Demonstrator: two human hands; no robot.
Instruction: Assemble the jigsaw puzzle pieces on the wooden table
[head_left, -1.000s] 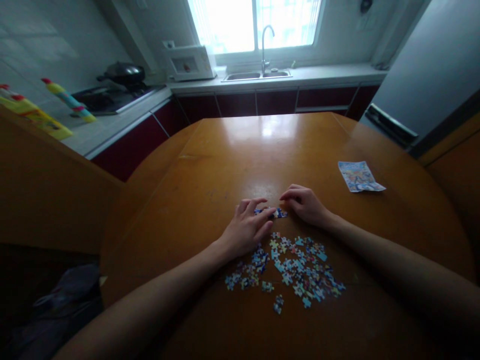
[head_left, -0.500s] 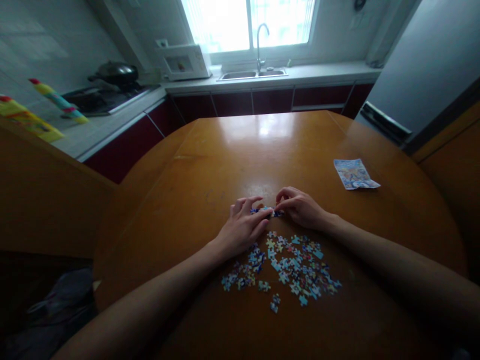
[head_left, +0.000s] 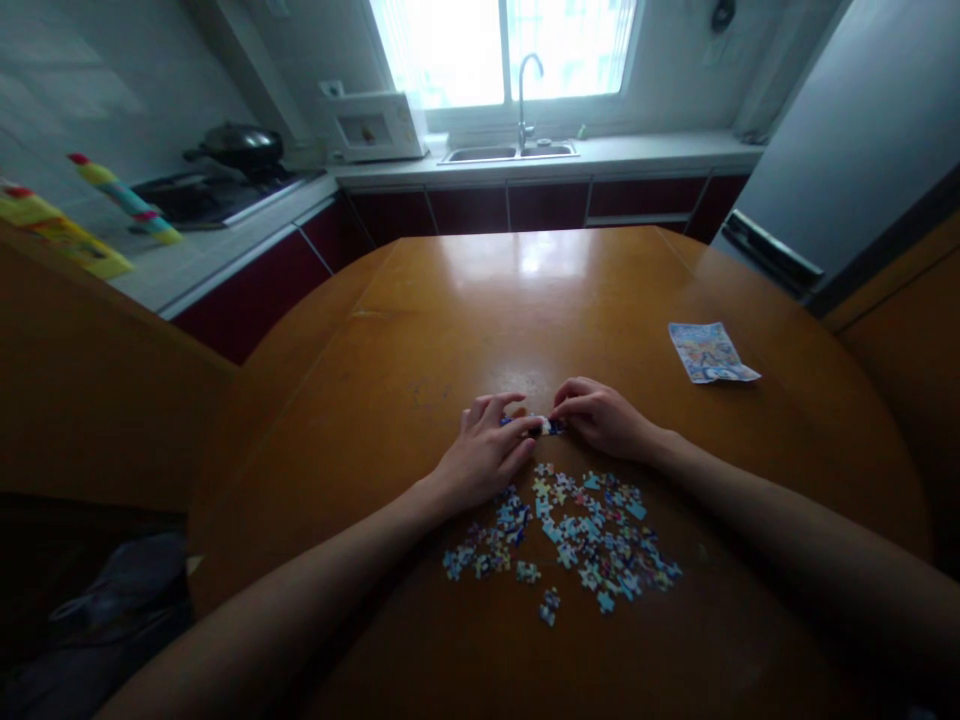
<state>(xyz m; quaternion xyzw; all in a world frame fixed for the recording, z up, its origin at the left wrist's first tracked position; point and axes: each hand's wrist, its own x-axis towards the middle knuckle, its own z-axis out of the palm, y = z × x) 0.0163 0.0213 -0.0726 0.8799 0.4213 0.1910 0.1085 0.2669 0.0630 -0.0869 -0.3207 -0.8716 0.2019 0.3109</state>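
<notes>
Head view: taken from above, with clock directions read outward from the strip.
Strip (head_left: 546,425): lies flat on the surface (head_left: 420,300), between both grips and partly hidden by fingers; looks made of joined puzzle bits.
Left grip (head_left: 484,440): reaches in from 8 o'clock, with fingers parted and loosely curved over the strip; closed round nothing visible.
Right grip (head_left: 600,415): brought in to the strip's 3 o'clock end, after standing just clear of it a second ago; drawn to a narrow pinch; cannot tell if holding a piece.
Meaning: seems to make the work two-handed, probably steadying from the left while fitting or adjusting at the right.
Big pile (head_left: 600,535): spread at 5 o'clock, loose, apparently unchanged.
Small pile (head_left: 491,540): scattered at 7 o'clock, likewise left alone; suggests plenty unplaced.
Clumps (head_left: 550,605): set apart near 6 o'clock, untouched.
Sheet (head_left: 711,353): rests between 2 and 3 o'clock, creased, well apart.
</notes>
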